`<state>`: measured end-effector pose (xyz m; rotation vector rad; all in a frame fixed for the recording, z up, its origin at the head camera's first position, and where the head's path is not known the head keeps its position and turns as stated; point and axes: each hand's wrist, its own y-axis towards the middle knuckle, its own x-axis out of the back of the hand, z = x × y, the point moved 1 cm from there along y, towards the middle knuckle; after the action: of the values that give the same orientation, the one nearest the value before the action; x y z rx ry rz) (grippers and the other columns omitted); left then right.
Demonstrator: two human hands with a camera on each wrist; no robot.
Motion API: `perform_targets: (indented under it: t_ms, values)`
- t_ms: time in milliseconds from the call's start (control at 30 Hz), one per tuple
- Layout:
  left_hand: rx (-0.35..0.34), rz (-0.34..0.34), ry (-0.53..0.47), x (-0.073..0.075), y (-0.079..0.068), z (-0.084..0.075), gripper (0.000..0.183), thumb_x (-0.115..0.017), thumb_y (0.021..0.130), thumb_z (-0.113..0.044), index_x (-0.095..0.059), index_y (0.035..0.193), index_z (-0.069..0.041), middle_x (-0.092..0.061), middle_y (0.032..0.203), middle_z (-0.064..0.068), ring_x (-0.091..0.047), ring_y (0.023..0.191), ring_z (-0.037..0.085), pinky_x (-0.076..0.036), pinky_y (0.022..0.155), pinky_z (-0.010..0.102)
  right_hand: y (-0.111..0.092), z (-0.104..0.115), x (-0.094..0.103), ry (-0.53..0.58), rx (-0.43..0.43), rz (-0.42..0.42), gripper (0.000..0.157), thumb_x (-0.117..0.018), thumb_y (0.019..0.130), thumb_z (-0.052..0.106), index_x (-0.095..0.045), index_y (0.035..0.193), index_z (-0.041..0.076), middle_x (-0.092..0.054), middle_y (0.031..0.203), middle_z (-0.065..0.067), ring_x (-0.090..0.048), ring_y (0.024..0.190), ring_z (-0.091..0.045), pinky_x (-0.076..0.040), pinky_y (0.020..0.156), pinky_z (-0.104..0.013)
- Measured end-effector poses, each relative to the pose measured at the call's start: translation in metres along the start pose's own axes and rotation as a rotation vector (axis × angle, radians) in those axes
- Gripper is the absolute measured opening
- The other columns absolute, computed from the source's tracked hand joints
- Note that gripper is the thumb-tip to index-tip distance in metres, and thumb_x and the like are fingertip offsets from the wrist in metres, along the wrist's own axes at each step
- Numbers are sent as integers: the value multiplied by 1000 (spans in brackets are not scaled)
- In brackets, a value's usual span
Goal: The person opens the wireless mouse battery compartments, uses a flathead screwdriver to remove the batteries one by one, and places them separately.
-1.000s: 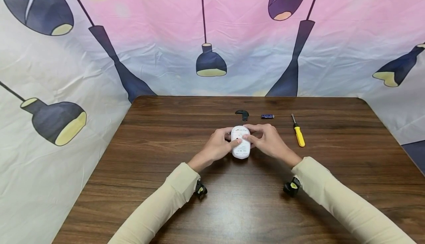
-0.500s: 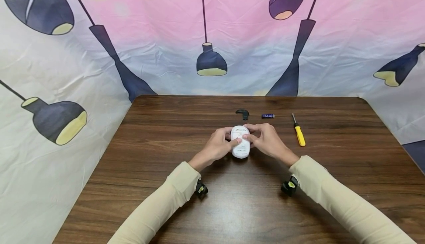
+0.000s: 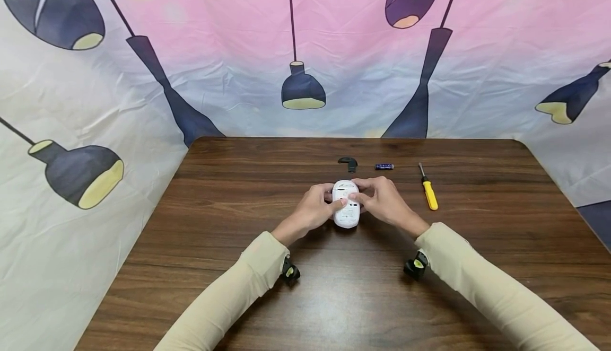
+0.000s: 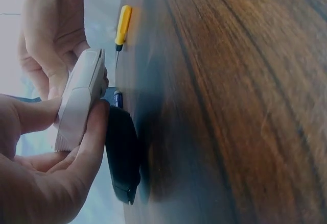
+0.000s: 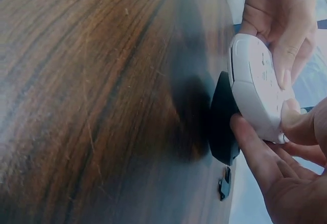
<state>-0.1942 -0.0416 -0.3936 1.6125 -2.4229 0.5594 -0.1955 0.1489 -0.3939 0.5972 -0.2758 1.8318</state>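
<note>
Both hands hold a white computer mouse (image 3: 346,218), its printed underside facing up, just over the table. My left hand (image 3: 312,208) grips its left side, thumb on the underside and fingers below. On the opposite side my right hand (image 3: 384,202) does the same, its thumb pressing near the middle of the underside. Dark gaps show across the underside panel in the head view. Under the mouse, a rounded black piece (image 4: 122,155) shows close below the fingers in the left wrist view; the head view hides it.
Behind the mouse lie a curved flat black piece (image 3: 348,164) and a blue battery (image 3: 384,166). Farther right is a screwdriver (image 3: 429,194) with a yellow handle. The brown wooden table (image 3: 229,181) meets a patterned cloth backdrop (image 3: 258,96).
Dark gaps have appeared on the mouse's underside near the thumbs, where the surface looked closed before. Both hands keep the same grip and place.
</note>
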Motion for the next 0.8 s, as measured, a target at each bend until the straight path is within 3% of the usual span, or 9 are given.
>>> perform_targets:
  t_ms: [200, 400, 633, 800]
  values:
    - [-9, 9, -27, 1, 0, 3, 48, -66, 100, -16, -51, 142, 3, -68, 109, 15, -69, 82, 19, -63, 77, 40, 3, 0, 2, 12, -16, 24, 39, -71, 96, 9, -64, 131, -5, -67, 123, -24, -73, 65, -26, -65, 64, -39]
    - [19, 25, -56, 1, 0, 2, 45, -67, 100, -18, -55, 138, 3, -69, 112, 15, -70, 84, 20, -63, 79, 40, 7, -1, 10, -57, -13, 22, 37, -75, 93, 9, -68, 127, -4, -70, 103, -17, -69, 77, -29, -62, 62, -34]
    - [32, 78, -114, -1, 3, 3, 40, -65, 100, -12, -56, 135, 6, -69, 108, 15, -70, 84, 20, -63, 76, 34, 11, -2, 13, -22, -73, 38, 31, -71, 96, 8, -69, 124, -4, -71, 104, -18, -70, 81, -34, -62, 71, -51]
    - [41, 92, -147, -1, 4, 4, 40, -67, 98, -6, -55, 133, 10, -69, 107, 18, -70, 84, 21, -63, 77, 32, 14, -4, 14, 0, -130, 12, 24, -73, 94, 8, -73, 114, -5, -74, 98, -17, -71, 78, -31, -64, 73, -50]
